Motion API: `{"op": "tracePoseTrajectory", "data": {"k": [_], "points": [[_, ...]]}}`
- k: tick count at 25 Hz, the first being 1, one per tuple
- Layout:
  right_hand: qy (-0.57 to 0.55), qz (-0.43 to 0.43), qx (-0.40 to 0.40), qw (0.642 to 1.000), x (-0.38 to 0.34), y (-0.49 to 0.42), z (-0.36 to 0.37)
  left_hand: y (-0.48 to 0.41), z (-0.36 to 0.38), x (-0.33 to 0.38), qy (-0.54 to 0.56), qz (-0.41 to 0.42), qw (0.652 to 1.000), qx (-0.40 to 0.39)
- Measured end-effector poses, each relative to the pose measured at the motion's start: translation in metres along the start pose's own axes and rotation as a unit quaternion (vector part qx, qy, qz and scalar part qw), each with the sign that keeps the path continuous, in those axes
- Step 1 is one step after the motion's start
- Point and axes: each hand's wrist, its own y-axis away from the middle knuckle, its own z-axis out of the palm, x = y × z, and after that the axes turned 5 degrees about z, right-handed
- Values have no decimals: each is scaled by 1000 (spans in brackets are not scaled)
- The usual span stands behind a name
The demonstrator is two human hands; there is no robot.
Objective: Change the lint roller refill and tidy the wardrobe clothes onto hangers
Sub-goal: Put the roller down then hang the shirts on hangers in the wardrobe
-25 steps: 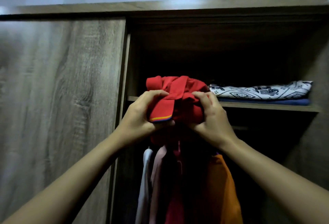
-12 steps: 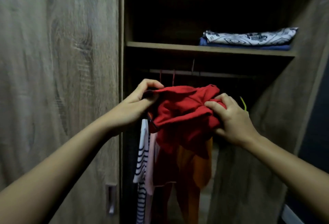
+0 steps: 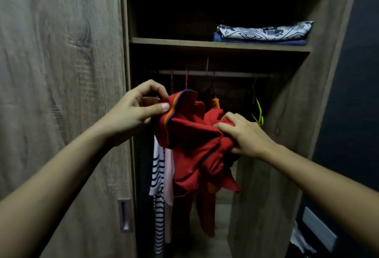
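Head view: the red shirt (image 3: 194, 145) is held bunched in mid-air, below and in front of the rail (image 3: 225, 74), clear of every surface. The left hand (image 3: 133, 112) pinches the shirt's striped edge (image 3: 174, 104) between thumb and fingertips, on the side below the left end of the rail. The right hand (image 3: 244, 134) has its fingers curled into a wad of the cloth, lower and toward the right end of the rail. The cloth folds and sags freely between the two grips and its loose ends hang down, so it is judged soft, light and not fragile. It has no stiffness to hold a shape, and an unsupported part will drop and twist. The striped edge looks firmer than the body cloth; whether it is the collar or a sleeve band cannot be told. Recommended hold: find the two shoulder seams and take one in each hand, so the neck opening spreads for a hanger. A green hanger (image 3: 258, 110) hangs bare from the right part of the rail. A striped top (image 3: 158, 175), a pink garment (image 3: 168, 175) and an orange garment (image 3: 207, 216) hang below the left and middle of the rail, behind the shirt. Above the rail, folded clothes (image 3: 264, 32) lie on a shelf (image 3: 184, 42).
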Motion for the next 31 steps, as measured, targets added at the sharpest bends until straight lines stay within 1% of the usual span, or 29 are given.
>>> {"op": "tracePoseTrajectory", "data": {"k": [2, 3, 4, 5, 6, 7, 8, 9, 10, 12, 13, 14, 15, 16, 17, 18, 19, 20, 21, 23, 25, 27, 29, 30, 31], "points": [[-15, -8, 3, 1000, -8, -6, -3, -3, 6, 3, 66, 21, 996, 62], [-38, -14, 3, 999, -12, -8, -5, -4, 9, 4, 92, 23, 993, 70], [-71, -27, 3, 997, -16, -10, -6, -6, 10, 2, 90, 30, 994, 57], [-104, -46, 3, 994, -19, -10, -6, -9, 10, 0, 63, 45, 996, 35], [-131, -65, 1, 989, -22, -11, -4, -11, 10, -2, -6, 75, 997, 6], [-146, -78, -9, 986, -23, -11, 0, -12, 10, -4, -111, 115, 987, -27], [-150, -81, -28, 985, -24, -10, 6, -13, 10, -8, -229, 154, 961, -38], [-147, -72, -56, 985, -25, -8, 12, -17, 9, -12, -320, 171, 931, -30], [-139, -53, -89, 985, -23, -6, 21, -20, 9, -14, -371, 170, 913, -11], [-120, -31, -149, 981, -19, -1, 33, -27, 16, -11, -402, 142, 904, 36], [-139, -25, -160, 977, -20, 3, 36, -30, 19, -11, -418, 131, 897, 61], [-180, -8, -137, 974, -24, 6, 36, -33, 21, -13, -446, 119, 883, 81], [-236, 32, -74, 968, -30, 8, 34, -37, 22, -16, -476, 113, 867, 93], [-296, 93, 12, 951, -37, 9, 29, -40, 25, -20, -499, 109, 854, 96], [-352, 149, 93, 919, -46, 11, 23, -42, 29, -25, -514, 105, 847, 90], [-398, 184, 146, 887, -53, 12, 17, -42, 35, -31, -518, 96, 847, 73], [-423, 192, 172, 869, -60, 15, 10, -40, 43, -36, -512, 90, 852, 55], [-416, 182, 175, 873, -65, 17, 7, -38, 50, -40, -499, 90, 861, 44], [-396, 166, 154, 890, -69, 20, 5, -36, 58, -42, -483, 98, 869, 43], [-354, 147, 85, 920, -71, 25, 11, -39, 69, -39, -448, 109, 885, 60], [-334, 139, 48, 931, -66, 31, 26, -44, 73, -28, -424, 120, 894, 82], [-327, 127, 29, 936, -60, 41, 41, -47, 68, -15, -389, 135, 903, 124], [-303, 104, 18, 947, -51, 55, 55, -50, 56, -7, -355, 144, 904, 192], [-294, 85, 11, 952, -46, 62, 60, -51, 47, -9, -346, 136, 902, 218], [-284, 55, -3, 957, -41, 68, 61, -53, 34, -14, -336, 120, 906, 227]]}}
